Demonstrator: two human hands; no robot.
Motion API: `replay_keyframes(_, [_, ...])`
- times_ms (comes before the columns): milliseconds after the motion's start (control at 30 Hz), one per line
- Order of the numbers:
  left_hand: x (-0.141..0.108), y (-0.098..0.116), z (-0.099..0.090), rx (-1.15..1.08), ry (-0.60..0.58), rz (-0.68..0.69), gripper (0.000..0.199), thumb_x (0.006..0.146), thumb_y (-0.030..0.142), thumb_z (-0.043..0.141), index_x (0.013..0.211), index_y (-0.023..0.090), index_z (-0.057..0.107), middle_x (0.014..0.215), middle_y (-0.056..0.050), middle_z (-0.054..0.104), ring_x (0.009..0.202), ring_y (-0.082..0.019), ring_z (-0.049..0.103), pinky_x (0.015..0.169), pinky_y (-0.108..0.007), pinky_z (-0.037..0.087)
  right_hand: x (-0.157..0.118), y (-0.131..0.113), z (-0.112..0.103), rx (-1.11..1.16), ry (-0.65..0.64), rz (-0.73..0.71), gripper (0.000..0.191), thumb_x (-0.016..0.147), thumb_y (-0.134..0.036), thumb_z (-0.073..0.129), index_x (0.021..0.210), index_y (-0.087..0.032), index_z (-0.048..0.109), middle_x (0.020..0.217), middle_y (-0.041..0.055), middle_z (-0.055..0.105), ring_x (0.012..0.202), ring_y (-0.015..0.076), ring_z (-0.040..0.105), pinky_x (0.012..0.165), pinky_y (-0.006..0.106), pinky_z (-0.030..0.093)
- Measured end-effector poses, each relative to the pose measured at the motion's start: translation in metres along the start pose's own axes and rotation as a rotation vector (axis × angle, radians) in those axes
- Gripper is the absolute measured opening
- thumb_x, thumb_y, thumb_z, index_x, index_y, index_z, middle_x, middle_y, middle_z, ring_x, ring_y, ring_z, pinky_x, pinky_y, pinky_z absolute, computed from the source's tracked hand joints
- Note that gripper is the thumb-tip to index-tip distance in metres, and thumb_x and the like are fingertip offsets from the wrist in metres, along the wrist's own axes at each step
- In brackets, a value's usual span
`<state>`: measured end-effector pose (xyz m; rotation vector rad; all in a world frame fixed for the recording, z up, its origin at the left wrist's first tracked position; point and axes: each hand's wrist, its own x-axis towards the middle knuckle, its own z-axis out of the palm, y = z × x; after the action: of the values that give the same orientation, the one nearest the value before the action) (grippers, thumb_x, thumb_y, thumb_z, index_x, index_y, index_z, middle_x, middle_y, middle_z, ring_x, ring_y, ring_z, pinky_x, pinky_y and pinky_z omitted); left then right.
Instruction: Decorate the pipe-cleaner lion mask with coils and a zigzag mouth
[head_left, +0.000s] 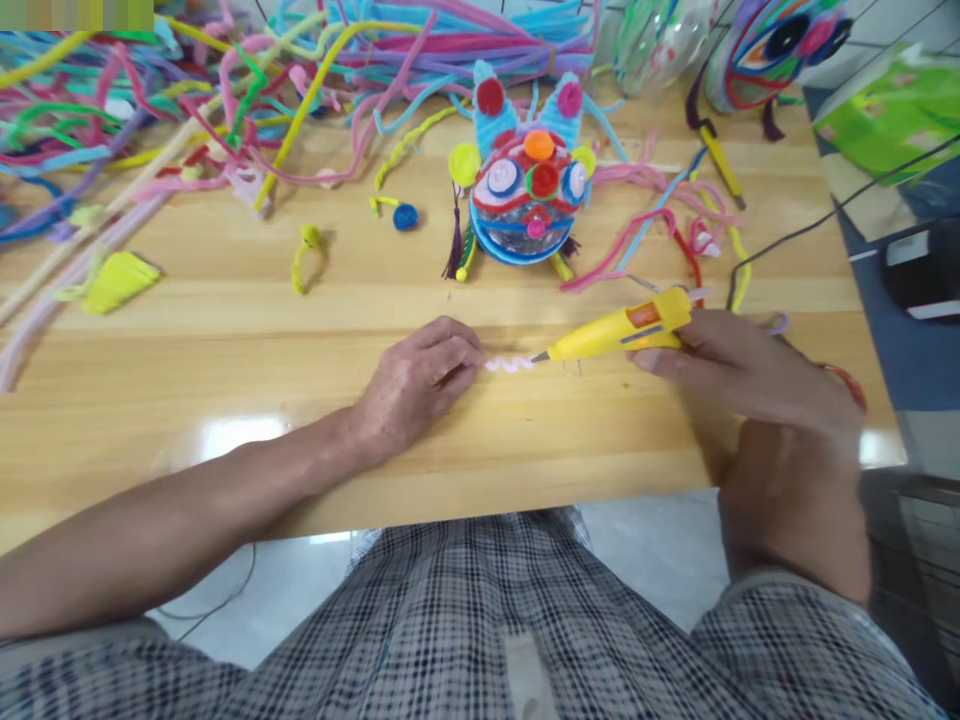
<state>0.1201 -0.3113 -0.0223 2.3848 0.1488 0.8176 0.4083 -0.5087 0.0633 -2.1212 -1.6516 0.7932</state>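
Note:
My left hand (420, 385) rests over the table with its fingers pinched on one end of a wavy pale pink pipe cleaner (510, 364). The strip runs out to the right from my fingertips. A yellow glue gun (600, 335) is gripped in my right hand (739, 365), its metal nozzle at the strip's right end. Whether the nozzle touches the strip is too small to tell. Beyond my hands stands a colourful animal head (529, 190) with blue ears, round eyes and tassels.
Many pipe cleaners (465, 45) lie across the back and left of the wooden table (225, 350). A yellow-handled tool (722, 165), a black cable (810, 225), a second decorated head (772, 50) and a green packet (885, 115) are at the right. A blue pompom (405, 217) lies mid-table.

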Motion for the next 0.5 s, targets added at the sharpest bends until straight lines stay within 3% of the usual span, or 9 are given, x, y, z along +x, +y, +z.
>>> replay_keyframes(200, [-0.0005, -0.0002, 0.0003, 0.0, -0.001, 0.01, 0.015, 0.099, 0.003, 0.07, 0.096, 0.017, 0.071, 0.1, -0.004, 0.078, 0.089, -0.012, 0.075, 0.079, -0.023, 0.062, 0.0021, -0.002, 0.0038, 0.021, 0.001, -0.011, 0.057, 0.102, -0.078, 0.056, 0.092, -0.022, 0.063, 0.076, 0.0009, 0.058, 0.067, 0.0187, 0.053, 0.068, 0.036, 0.043])
replay_keyframes(333, [-0.0008, -0.0001, 0.0003, -0.003, -0.004, 0.015, 0.015, 0.1, 0.003, 0.07, 0.095, 0.016, 0.071, 0.1, -0.005, 0.078, 0.089, -0.012, 0.076, 0.08, -0.022, 0.062, 0.0058, -0.0082, 0.0053, 0.038, -0.004, -0.013, 0.056, 0.102, -0.077, 0.057, 0.084, -0.024, 0.057, 0.078, 0.0018, 0.06, 0.071, 0.0186, 0.056, 0.071, 0.036, 0.045])
replay_keyframes(500, [-0.0005, 0.0011, -0.0006, 0.001, -0.01, 0.011, 0.014, 0.101, 0.003, 0.069, 0.096, 0.017, 0.071, 0.102, -0.005, 0.079, 0.09, -0.012, 0.076, 0.08, -0.023, 0.063, 0.003, -0.0036, 0.0025, 0.036, 0.014, -0.009, 0.058, 0.101, -0.079, 0.056, 0.089, -0.023, 0.061, 0.078, 0.0021, 0.062, 0.07, 0.0187, 0.056, 0.069, 0.036, 0.045])
